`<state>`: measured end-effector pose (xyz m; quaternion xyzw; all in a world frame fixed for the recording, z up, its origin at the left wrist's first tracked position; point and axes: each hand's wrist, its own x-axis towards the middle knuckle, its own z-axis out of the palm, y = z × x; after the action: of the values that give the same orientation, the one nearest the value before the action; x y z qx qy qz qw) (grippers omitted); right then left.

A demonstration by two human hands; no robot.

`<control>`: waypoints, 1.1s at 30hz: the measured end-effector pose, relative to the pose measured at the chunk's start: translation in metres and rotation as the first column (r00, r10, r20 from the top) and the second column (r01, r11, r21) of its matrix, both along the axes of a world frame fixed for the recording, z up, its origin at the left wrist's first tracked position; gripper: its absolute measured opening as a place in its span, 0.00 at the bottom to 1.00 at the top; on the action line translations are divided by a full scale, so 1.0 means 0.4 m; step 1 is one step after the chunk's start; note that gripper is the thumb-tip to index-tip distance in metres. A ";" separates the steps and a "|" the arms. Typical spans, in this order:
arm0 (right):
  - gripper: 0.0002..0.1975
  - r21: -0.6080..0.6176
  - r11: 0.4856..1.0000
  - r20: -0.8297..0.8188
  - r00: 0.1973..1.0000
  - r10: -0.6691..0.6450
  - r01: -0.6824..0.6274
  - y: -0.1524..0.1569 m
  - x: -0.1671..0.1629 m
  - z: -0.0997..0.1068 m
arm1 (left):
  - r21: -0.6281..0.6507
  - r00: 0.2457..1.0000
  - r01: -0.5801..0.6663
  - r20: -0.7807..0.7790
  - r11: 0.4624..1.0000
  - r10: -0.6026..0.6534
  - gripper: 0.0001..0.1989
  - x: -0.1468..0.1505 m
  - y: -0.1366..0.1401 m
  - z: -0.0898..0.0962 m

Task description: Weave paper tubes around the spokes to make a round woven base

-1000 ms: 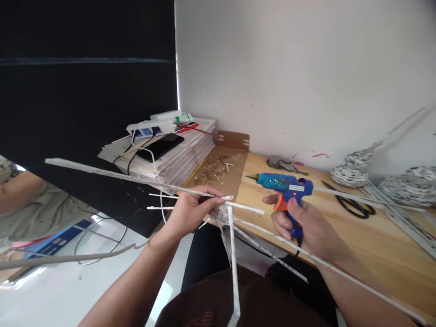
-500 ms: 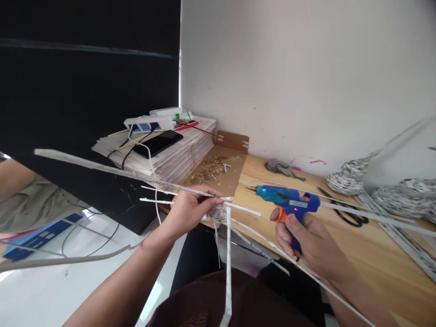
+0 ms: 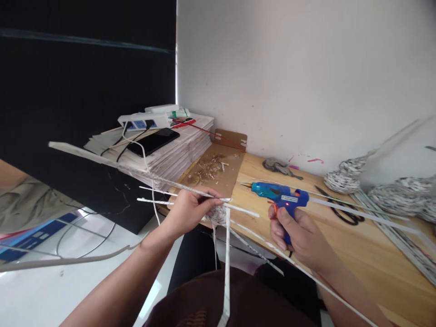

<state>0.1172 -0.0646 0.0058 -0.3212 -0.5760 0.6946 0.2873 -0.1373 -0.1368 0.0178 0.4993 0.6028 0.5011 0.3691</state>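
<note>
Left forearm (image 3: 126, 268) bare, angled up and inward from lower left, left grip (image 3: 190, 209) pinching thumb against fingers; right forearm (image 3: 340, 279) in from lower right, right grip (image 3: 301, 234) wrapped tight, thumb facing up, index finger curled; grips well apart

The right hand (image 3: 298, 231) has brought the glue gun (image 3: 289, 198) a little nearer, farther from the grey cloth (image 3: 281, 167), and its index finger (image 3: 271, 211) has curled back over the orange trigger (image 3: 274, 209); how far that is squeezed is hard to tell. A thin strip (image 3: 374, 210) beyond the gun has come into sight. The long paper strip (image 3: 78, 153) in the left hand (image 3: 190, 209) slants more, its left end higher. At far left, less of another person's arm (image 3: 10, 175) shows.
</note>
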 end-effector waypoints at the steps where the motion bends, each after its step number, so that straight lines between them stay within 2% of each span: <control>1: 0.19 -0.018 1.000 -0.009 1.000 -0.003 0.003 0.004 -0.003 -0.002 | 0.000 1.000 0.002 0.002 1.000 -0.002 0.11 -0.001 0.001 -0.002; 14: 0.23 -0.129 0.991 0.001 1.000 -0.027 0.027 0.035 -0.041 0.001 | 0.014 1.000 0.009 0.005 1.000 -0.009 0.10 -0.015 0.003 -0.013; 24: 0.24 -0.139 0.989 0.038 0.999 -0.038 0.043 0.042 -0.058 -0.006 | 0.011 1.000 0.011 0.014 1.000 -0.011 0.10 -0.030 0.001 -0.027; 33: 0.21 -0.150 0.985 -0.058 0.994 -0.096 0.087 0.056 -0.064 -0.015 | 0.004 1.000 0.002 0.029 1.000 -0.002 0.10 -0.031 0.000 -0.024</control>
<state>0.0914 -0.0423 -0.0001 -0.3449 -0.4979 0.7315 0.3131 -0.1497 -0.1368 0.0081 0.4932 0.5959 0.5091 0.3774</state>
